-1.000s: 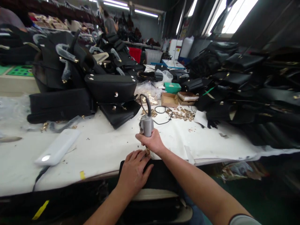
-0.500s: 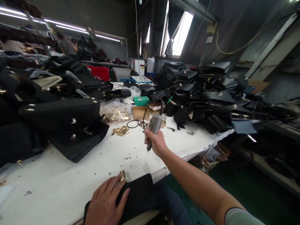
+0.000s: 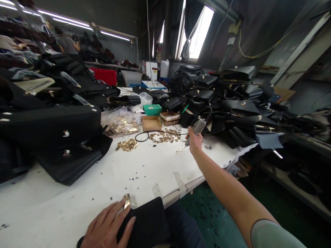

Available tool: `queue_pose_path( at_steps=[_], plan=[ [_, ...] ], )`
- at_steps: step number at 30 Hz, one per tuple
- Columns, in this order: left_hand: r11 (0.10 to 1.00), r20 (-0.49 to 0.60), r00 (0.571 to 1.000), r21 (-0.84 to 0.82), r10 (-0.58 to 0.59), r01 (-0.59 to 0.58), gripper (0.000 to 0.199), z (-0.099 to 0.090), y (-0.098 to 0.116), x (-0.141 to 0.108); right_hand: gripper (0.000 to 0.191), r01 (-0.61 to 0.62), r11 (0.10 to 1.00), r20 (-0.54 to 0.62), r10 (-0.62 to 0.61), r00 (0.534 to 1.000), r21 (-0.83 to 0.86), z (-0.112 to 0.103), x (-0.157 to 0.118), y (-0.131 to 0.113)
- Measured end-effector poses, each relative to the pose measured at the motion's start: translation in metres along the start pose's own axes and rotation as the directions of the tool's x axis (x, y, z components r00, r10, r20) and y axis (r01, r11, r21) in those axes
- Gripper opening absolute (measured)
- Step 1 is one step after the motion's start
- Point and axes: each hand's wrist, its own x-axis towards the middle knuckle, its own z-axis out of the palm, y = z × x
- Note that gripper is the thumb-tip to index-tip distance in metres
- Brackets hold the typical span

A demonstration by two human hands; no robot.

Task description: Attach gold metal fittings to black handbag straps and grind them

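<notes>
My right hand (image 3: pixel 195 139) is wrapped round a grey electric screwdriver (image 3: pixel 199 126) with a black cable. The driver's tip points down close to a few tiny gold screws (image 3: pixel 178 151) on the white table (image 3: pixel 157 165). Flat on a black leather bag piece (image 3: pixel 147 222) at the table's front edge lies my left hand (image 3: pixel 107 227), fingers stretched out. Its fingertips are at a gold metal plate (image 3: pixel 126 200) on the far edge of that piece; whether they touch it I cannot tell.
Loose gold plates (image 3: pixel 167 136) lie beyond the screws, with another gold pile (image 3: pixel 127 145) to their left. Behind are a cardboard box (image 3: pixel 151 123), a green box (image 3: pixel 152 109) and a plastic bag of gold parts (image 3: pixel 121 125). Black handbags (image 3: pixel 51 132) crowd both sides.
My right hand has carried the screwdriver forward and to the right, towards the tiny screws. My left hand stays on the black piece. The view has shifted slightly.
</notes>
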Motion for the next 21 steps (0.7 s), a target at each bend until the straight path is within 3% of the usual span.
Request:
queue_pose_path(
  at_steps=[12,21],
  plan=[
    [1.000,0.020,1.000,0.006,-0.007,0.007,0.041,-0.002,0.001,0.001,0.046,-0.008,0.995,0.022,0.011,1.000,-0.096,0.010,0.002,0.011],
    [1.000,0.033,0.999,0.016,-0.024,0.023,0.037,-0.009,0.008,0.003,0.045,0.015,0.999,0.094,-0.011,0.996,-0.035,0.017,-0.017,-0.007]
  ],
)
